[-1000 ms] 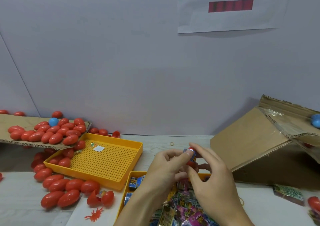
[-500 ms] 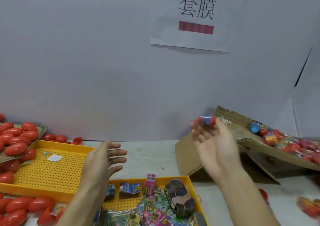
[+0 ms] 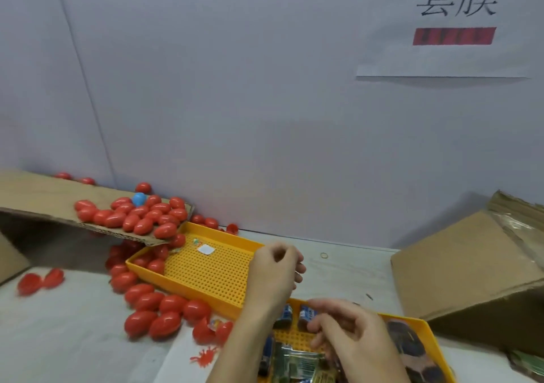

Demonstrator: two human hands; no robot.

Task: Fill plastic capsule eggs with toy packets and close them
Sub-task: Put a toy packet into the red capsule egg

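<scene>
My right hand (image 3: 350, 329), which half a second earlier held a filled egg up, had dropped empty, fingers loosely curled, over the toy packets (image 3: 297, 362); my left hand (image 3: 273, 274) hovered relaxed, red eggs (image 3: 164, 309) lying to its left on the counter (image 3: 73, 338).

Closed red capsule eggs (image 3: 164, 324) heaped left on table and cardboard; crinkled toy packets (image 3: 297, 362) in near yellow tray.

Hidden under the hands — blurred at the edges

The right hand (image 3: 350, 335) covers the toy packets (image 3: 297, 362) beneath it; their print is blurred — unreadable.
</scene>
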